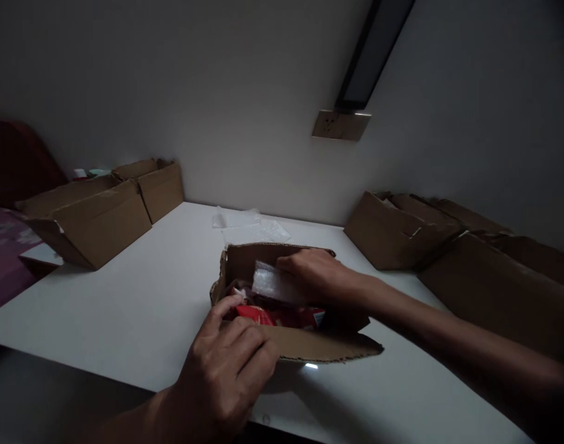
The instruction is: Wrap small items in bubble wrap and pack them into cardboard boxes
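Note:
An open cardboard box (pixel 319 343) stands before me near the table's front edge, its near flap folded outward. Red packets (pixel 258 315) lie inside, partly hidden by my hands and the box wall. My right hand (pixel 316 274) is over the box, fingers closed on a clear piece of bubble wrap (pixel 275 282), slightly blurred by motion. At the near left corner, my left hand (pixel 233 364) grips the box edge. Its index finger reaches over the rim beside the packets, and the other fingers curl against the near side.
Flat sheets of bubble wrap (pixel 254 231) lie on the white table (pixel 124 302) by the wall. More open cardboard boxes stand at the left (pixel 101 225) and at the right (pixel 402 231). A wall socket (pixel 341 125) sits below a dark-framed panel (pixel 374 55).

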Available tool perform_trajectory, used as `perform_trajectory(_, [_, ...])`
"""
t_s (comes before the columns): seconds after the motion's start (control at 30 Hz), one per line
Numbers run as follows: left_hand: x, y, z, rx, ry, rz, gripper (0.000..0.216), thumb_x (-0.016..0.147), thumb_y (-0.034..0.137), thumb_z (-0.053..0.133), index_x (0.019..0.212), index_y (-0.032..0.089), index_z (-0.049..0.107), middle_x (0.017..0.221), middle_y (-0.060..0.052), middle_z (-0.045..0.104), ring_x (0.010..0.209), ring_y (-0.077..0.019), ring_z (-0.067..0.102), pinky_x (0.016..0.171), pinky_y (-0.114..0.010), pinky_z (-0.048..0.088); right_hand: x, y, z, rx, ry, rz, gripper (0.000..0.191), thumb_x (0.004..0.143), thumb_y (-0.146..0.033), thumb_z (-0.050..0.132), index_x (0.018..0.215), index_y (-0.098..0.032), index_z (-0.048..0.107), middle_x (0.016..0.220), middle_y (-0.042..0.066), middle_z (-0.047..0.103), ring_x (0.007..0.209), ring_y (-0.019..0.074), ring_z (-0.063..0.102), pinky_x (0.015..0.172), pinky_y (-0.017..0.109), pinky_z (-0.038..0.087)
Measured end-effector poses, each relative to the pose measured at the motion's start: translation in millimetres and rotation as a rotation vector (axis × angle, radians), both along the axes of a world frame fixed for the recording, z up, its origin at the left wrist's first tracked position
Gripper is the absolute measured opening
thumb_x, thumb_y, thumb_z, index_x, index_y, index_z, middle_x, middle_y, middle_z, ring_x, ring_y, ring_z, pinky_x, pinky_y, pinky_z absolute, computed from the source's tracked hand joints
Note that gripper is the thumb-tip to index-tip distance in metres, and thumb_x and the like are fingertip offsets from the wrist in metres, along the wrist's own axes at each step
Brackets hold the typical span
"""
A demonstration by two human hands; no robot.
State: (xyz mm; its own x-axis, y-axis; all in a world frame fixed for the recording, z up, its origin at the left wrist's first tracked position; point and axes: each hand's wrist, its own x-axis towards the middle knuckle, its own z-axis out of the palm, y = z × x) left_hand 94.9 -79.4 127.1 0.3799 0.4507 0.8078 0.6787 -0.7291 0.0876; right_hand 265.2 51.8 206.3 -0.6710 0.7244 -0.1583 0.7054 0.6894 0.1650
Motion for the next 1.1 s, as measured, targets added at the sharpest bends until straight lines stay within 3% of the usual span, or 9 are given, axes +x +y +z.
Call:
perform_trajectory(0.1, [0,0,-4.3,-0.012,0.005,-0.012,0.023,0.089,0.006,0.046,0.094,0.016,0.066,0.082,-0.003,0.072,0.078,-0.0159,0.065,0.104,-0.045,0.042,-18,-1,-14.2,0.042,-0.178,0.042,0.020,0.088,-0.008,0.056,0.096,-0.012,0.074,0.088,0.015,0.077,0.078,0.0240,0.072,0.057,0.027,0.038])
perform_trajectory(0.23, [2,0,-9.6,0.013,-0.025,-0.026,0.027,0.091,0.007,0.041,0.094,0.016,0.066,0.084,-0.005,0.073,0.080,-0.0172,0.065,0.105,-0.047,0.041,-25,-3,-21.2,0.076,-0.204,0.077,0.018,0.088,-0.007,0.057,0.095,-0.010,0.073,0.084,0.017,0.077,0.082,0.0283,0.073,0.061,0.030,0.041])
perform_trajectory(0.4, [5,0,-8.1,0.018,-0.043,-0.018,0.026,0.089,0.004,0.043,0.092,0.015,0.067,0.080,-0.004,0.072,0.077,-0.0165,0.065,0.104,-0.047,0.043,0,-4,-7.3,-0.120,-0.031,0.110,0.021,0.096,-0.021,0.051,0.096,-0.016,0.072,0.080,0.008,0.075,0.067,0.0187,0.069,0.054,0.026,0.037])
perform_trajectory(0.5, [4,1,-6.6,0.025,-0.048,-0.017,0.024,0.088,0.005,0.045,0.091,0.015,0.066,0.079,-0.004,0.071,0.077,-0.0164,0.064,0.103,-0.047,0.043,10,-6,-3.6,-0.201,0.025,0.128,0.023,0.097,-0.031,0.055,0.108,-0.018,0.069,0.085,0.007,0.076,0.071,0.0180,0.070,0.059,0.025,0.042])
perform_trajectory(0.73, [6,2,-10.5,0.030,-0.062,-0.012,0.024,0.088,0.005,0.046,0.092,0.015,0.067,0.081,-0.004,0.071,0.077,-0.0160,0.064,0.104,-0.047,0.043,-19,5,-29.8,-0.020,-0.227,0.122,0.018,0.090,-0.014,0.058,0.097,-0.013,0.074,0.089,0.013,0.077,0.079,0.0217,0.074,0.062,0.026,0.046])
perform_trajectory(0.83, [4,1,-11.1,0.014,-0.084,-0.017,0.024,0.087,0.004,0.047,0.097,0.015,0.066,0.090,-0.005,0.071,0.090,-0.0188,0.065,0.106,-0.048,0.042,-22,1,-23.0,0.017,-0.205,0.135,0.019,0.090,-0.013,0.056,0.095,-0.011,0.074,0.089,0.013,0.077,0.080,0.0227,0.073,0.066,0.028,0.047])
perform_trajectory(0.97, [-14,-8,-19.5,0.047,-0.217,0.104,0.045,0.081,0.004,0.063,0.123,0.021,0.059,0.125,-0.010,0.062,0.124,-0.0272,0.055,0.111,-0.050,0.041,34,-23,0.4,0.215,0.185,0.141,0.014,0.089,-0.015,0.058,0.094,-0.018,0.071,0.089,0.007,0.077,0.080,0.0216,0.071,0.075,0.033,0.048])
perform_trajectory(1.07, [-36,-14,-46.4,-0.110,-0.505,0.247,0.064,0.081,0.013,0.068,0.139,0.030,0.047,0.140,-0.008,0.053,0.132,-0.0276,0.050,0.114,-0.050,0.039,105,-53,-5.3,0.442,0.707,-0.114,0.021,0.094,-0.030,0.054,0.106,-0.022,0.069,0.102,0.007,0.076,0.083,0.0206,0.069,0.070,0.032,0.052])
perform_trajectory(1.1, [-42,-14,-59.2,-0.249,-0.574,0.277,0.065,0.082,0.019,0.068,0.142,0.031,0.045,0.144,-0.008,0.051,0.133,-0.0285,0.050,0.115,-0.050,0.039,125,-64,-15.5,0.408,0.800,-0.224,0.023,0.094,-0.036,0.054,0.109,-0.024,0.068,0.101,0.006,0.076,0.081,0.0203,0.068,0.062,0.030,0.052])
